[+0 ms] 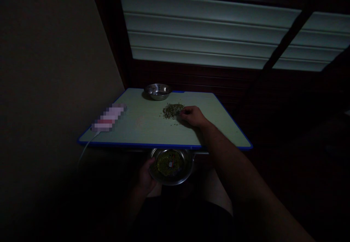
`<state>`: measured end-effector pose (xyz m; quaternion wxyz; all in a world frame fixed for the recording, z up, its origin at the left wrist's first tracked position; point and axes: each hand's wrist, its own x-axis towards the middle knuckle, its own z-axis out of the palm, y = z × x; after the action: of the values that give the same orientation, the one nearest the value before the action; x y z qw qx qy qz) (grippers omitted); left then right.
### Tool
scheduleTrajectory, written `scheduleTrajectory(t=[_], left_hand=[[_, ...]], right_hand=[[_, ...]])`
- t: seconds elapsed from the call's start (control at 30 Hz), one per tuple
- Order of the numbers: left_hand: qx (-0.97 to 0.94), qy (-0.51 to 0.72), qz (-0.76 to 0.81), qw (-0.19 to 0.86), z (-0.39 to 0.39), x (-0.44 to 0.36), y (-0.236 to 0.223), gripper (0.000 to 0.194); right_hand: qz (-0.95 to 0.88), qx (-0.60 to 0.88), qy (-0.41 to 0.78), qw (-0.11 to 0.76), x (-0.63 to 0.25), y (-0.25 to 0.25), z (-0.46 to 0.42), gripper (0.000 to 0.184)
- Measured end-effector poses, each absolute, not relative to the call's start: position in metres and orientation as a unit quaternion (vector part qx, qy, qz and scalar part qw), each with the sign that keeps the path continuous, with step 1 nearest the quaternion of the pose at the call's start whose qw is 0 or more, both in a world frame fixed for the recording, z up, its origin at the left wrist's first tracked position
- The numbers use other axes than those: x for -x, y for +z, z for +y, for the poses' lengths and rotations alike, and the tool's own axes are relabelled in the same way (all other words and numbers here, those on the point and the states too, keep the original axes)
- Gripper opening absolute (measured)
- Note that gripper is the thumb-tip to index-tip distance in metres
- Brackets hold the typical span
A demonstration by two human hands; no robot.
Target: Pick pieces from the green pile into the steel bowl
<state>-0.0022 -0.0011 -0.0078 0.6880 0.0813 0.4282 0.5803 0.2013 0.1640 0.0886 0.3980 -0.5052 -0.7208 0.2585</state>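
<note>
A loose pile of small greenish-brown beans or seeds (173, 110) lies spread on the small table (142, 132). At the pile's right edge is my right hand (193, 116), its thumb and fingers pinched together; whatever they hold is too small and dark to see. Below the table's near edge, over my lap, my left hand (147, 174) grips the left rim of a wide metal bowl (175, 182). Inside that bowl is a greenish mass (165, 163) of similar grains, bearing a small pale label; dim light hides whether it is bagged.
Another metal bowl (158, 92) stands at the table's back edge. To the left lies a pixelated pinkish phone-like object (109, 118) with a white cable (86, 147) running off the table. A wall (54, 52) borders the left side, and slatted panels (205, 30) rise behind.
</note>
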Motion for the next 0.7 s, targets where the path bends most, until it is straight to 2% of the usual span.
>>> scheduleTrajectory(t=[0.2, 0.5, 0.7], left_hand=[[-0.072, 0.579, 0.432, 0.688, -0.0009, 0.0013, -0.0064, 0.015], [-0.061, 0.576, 0.442, 0.685, -0.0014, 0.0, -0.0011, 0.017], [-0.058, 0.576, 0.445, 0.683, -0.0007, 0.0006, -0.003, 0.017]], right_hand=[[-0.714, 0.487, 0.294, 0.409, -0.2001, 0.0913, 0.1635, 0.012], [-0.698, 0.484, 0.373, 0.374, -0.1999, 0.0936, 0.1597, 0.018], [-0.695, 0.511, 0.316, 0.395, -0.2018, 0.0939, 0.1623, 0.02]])
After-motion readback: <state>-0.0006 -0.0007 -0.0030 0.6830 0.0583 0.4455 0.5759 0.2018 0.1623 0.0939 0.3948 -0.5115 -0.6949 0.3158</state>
